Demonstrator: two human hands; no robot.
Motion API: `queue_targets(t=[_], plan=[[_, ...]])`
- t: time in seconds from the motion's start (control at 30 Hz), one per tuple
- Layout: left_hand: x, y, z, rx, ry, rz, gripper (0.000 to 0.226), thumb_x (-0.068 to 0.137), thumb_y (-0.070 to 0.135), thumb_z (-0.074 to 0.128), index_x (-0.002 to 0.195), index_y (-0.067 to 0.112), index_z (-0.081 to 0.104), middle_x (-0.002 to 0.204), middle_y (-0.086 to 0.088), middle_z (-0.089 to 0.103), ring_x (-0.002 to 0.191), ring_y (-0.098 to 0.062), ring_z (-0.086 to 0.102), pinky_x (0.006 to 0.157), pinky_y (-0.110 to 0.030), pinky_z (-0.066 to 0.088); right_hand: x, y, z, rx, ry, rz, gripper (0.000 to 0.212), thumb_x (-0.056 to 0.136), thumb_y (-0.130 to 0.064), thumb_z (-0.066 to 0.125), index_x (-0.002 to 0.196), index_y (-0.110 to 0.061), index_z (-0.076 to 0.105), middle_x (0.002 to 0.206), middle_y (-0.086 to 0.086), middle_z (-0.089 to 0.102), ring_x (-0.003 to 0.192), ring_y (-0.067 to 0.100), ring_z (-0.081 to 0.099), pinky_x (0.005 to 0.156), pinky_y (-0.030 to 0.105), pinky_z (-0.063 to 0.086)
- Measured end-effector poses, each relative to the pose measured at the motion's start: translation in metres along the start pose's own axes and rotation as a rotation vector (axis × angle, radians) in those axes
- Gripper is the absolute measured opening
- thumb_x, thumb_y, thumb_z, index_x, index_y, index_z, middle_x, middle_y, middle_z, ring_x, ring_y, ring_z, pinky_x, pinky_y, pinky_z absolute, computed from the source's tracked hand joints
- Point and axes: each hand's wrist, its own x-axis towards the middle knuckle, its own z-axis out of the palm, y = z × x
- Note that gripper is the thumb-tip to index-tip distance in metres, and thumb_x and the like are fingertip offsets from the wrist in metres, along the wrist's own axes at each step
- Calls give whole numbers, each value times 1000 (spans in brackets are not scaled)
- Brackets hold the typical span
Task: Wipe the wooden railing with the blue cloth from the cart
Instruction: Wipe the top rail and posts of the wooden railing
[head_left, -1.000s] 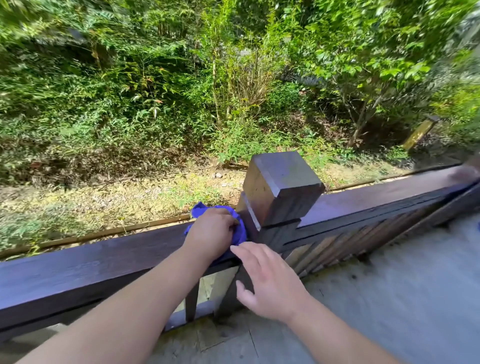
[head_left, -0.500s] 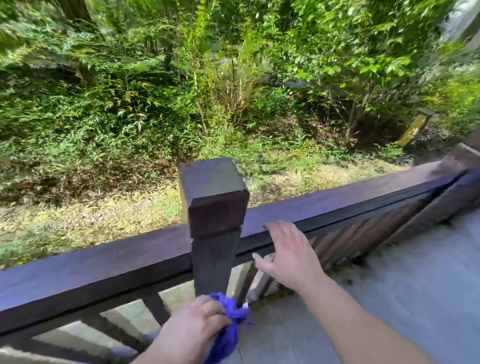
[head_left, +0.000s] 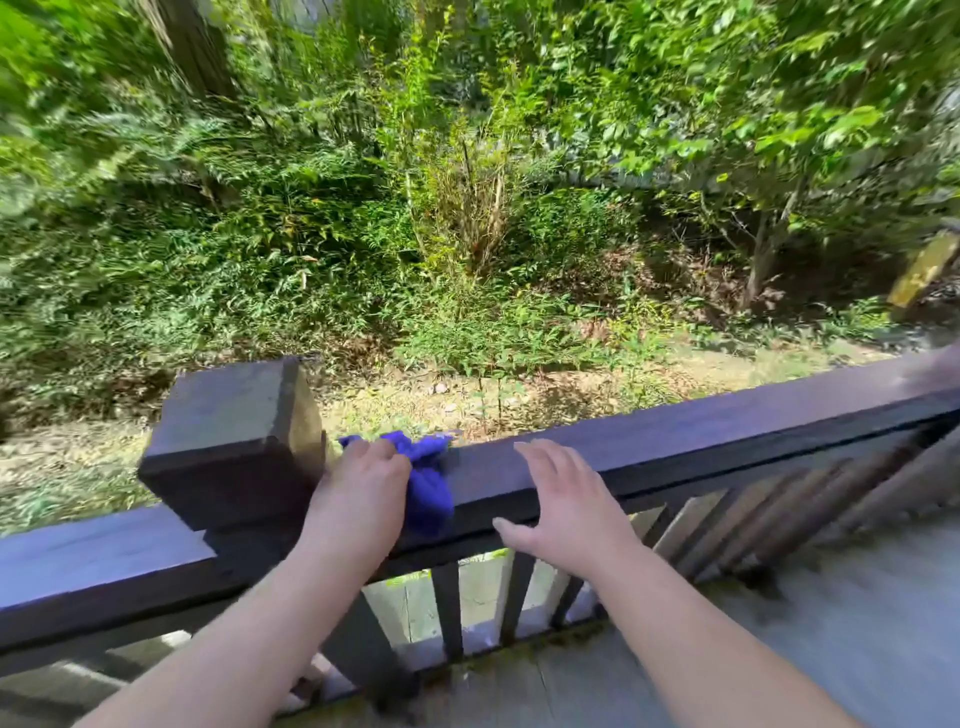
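Observation:
A dark brown wooden railing (head_left: 727, 431) runs across the view from lower left to upper right, with a square post cap (head_left: 234, 436) standing up from it at the left. My left hand (head_left: 358, 499) presses a crumpled blue cloth (head_left: 426, 483) onto the top of the rail just right of the post. The cloth drapes over the rail's near edge. My right hand (head_left: 561, 504) rests on the rail a little to the right of the cloth, fingers spread, holding nothing.
Slim vertical balusters (head_left: 447, 608) fill the space under the rail. A grey deck floor (head_left: 831, 623) lies at the lower right. Beyond the railing are bare ground, dense green bushes and small trees.
My left hand has lifted the cloth from low beside the post up onto the rail top, right of the post. My right hand stays on the rail. The view shifted right.

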Motion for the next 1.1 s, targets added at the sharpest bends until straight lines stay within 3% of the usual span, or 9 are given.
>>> queue_targets(t=[0.1,0.23,0.4,0.53,0.63,0.7,0.83,1.03,1.1], plan=[[11,4,17,-90,-214,-173,27,82,14,42,93,27,64,98,3,63,93,-23,60,74,-37,53,22,6,-3,-33,-47,-70,102,84,-78,54,162,-29,7,170,3,15,156,26,9,128,48,12],[16,5,44,-202,-118,-155,33,85,20,43,102,34,68,102,9,64,95,-21,60,72,-33,49,46,16,6,-77,-123,-129,109,82,-80,56,163,-30,2,173,4,8,158,29,0,128,54,2],[36,39,49,-244,-13,31,26,80,16,54,94,28,74,92,7,68,91,-22,60,74,-34,51,71,39,21,-158,-197,-173,116,75,-87,53,163,-32,1,173,2,5,158,30,-7,126,61,-2],[66,89,58,-154,-68,281,31,83,19,45,102,26,67,101,4,63,95,-23,54,84,-39,47,83,72,28,-203,-198,-219,116,72,-78,59,163,-30,4,170,6,17,158,32,2,126,60,-1],[86,120,57,-118,-120,410,23,78,19,56,96,25,68,94,4,64,88,-22,55,78,-35,48,84,100,23,-214,-186,-179,117,71,-78,57,162,-27,6,170,8,16,158,33,3,126,58,-3],[100,139,60,-118,-167,451,20,75,18,59,92,25,68,91,4,63,86,-21,55,74,-34,49,84,122,15,-227,-191,-147,117,70,-81,54,162,-24,11,170,9,19,158,33,5,126,59,-2],[131,177,66,-154,-209,498,27,81,20,54,105,25,64,103,2,59,98,-24,51,81,-39,47,86,160,-4,-211,-235,-101,114,70,-77,54,162,-20,18,170,11,20,159,33,3,127,55,1],[166,227,64,-216,-186,587,19,85,22,54,98,29,66,94,6,58,90,-20,48,75,-35,46,86,212,-28,-251,-251,-54,115,68,-75,61,161,-21,20,168,12,25,157,33,11,127,55,3],[170,238,66,-242,-189,601,20,86,21,52,98,29,66,95,6,57,90,-20,47,75,-37,48,82,229,-32,-260,-243,-29,116,63,-80,50,160,-24,21,167,10,27,157,33,12,127,57,5]])
